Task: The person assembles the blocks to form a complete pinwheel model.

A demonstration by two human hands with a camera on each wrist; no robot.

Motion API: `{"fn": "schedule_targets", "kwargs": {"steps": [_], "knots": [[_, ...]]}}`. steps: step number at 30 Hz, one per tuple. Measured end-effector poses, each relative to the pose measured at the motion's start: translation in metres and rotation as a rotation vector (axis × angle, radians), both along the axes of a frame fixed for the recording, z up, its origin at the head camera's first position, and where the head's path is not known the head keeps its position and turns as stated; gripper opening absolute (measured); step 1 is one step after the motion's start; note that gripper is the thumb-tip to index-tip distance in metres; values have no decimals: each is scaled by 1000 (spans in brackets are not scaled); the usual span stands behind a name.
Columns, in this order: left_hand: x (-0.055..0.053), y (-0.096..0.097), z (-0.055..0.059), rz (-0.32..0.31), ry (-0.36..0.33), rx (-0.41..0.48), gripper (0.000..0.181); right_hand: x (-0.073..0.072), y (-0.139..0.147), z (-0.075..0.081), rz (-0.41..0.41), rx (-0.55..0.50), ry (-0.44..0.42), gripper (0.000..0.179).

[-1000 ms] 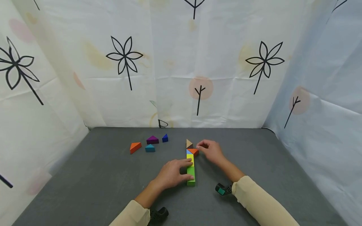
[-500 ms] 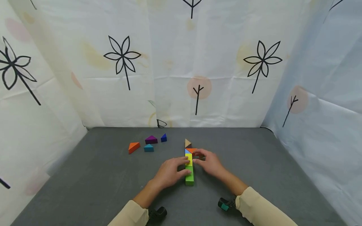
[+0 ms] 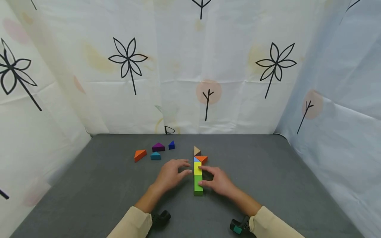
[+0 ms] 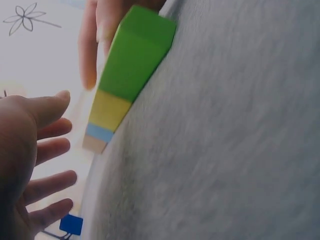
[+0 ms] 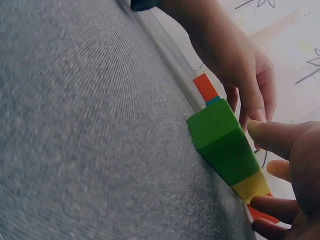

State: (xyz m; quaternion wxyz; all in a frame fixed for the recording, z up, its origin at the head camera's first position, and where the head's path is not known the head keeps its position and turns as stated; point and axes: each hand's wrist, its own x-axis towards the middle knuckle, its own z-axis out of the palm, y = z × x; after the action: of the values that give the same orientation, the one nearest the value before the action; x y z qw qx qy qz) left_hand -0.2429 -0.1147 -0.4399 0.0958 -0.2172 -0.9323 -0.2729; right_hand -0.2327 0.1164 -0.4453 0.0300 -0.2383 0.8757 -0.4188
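Note:
A row of wooden blocks runs away from me on the dark grey table: a green block (image 3: 198, 190) nearest, then a yellow block (image 3: 196, 168), a light blue triangle (image 3: 195, 159) beside an orange triangle (image 3: 202, 159), and a tan triangle (image 3: 196, 151) at the far end. My right hand (image 3: 221, 183) touches the row from the right, its thumb over the green block and a finger on the yellow one, fingers fairly straight. To the left of the row, apart from it, my left hand (image 3: 169, 173) hovers with fingers spread and holds nothing, as the left wrist view (image 4: 20, 155) confirms.
Farther left on the table (image 3: 98, 195) lie another orange triangle (image 3: 140, 155), a purple triangle (image 3: 158, 147), a teal triangle (image 3: 155, 156) and a dark blue triangle (image 3: 171, 145). White cloth walls (image 3: 175, 59) with plant drawings enclose the back and sides.
My left hand has drawn off the row to the left. The right hand has come from the orange triangle down toward me, onto the yellow and green blocks.

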Motion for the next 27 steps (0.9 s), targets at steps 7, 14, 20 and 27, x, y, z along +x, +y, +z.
{"fn": "schedule_targets", "kwargs": {"steps": [7, 14, 20, 27], "knots": [[-19, -13, 1, 56, 122, -53, 30, 2, 1, -2, 11, -37, 22, 54], [-46, -26, 1, 94, 270, -175, 24, 3, 0, -4, 22, -33, 98, 49], [-68, -35, -3, 115, 377, -251, 19, 5, -1, -5, 4, -35, 72, 49], [-87, -44, -5, 143, 388, -261, 24, 4, 0, -7, 2, -36, 57, 50]]}}
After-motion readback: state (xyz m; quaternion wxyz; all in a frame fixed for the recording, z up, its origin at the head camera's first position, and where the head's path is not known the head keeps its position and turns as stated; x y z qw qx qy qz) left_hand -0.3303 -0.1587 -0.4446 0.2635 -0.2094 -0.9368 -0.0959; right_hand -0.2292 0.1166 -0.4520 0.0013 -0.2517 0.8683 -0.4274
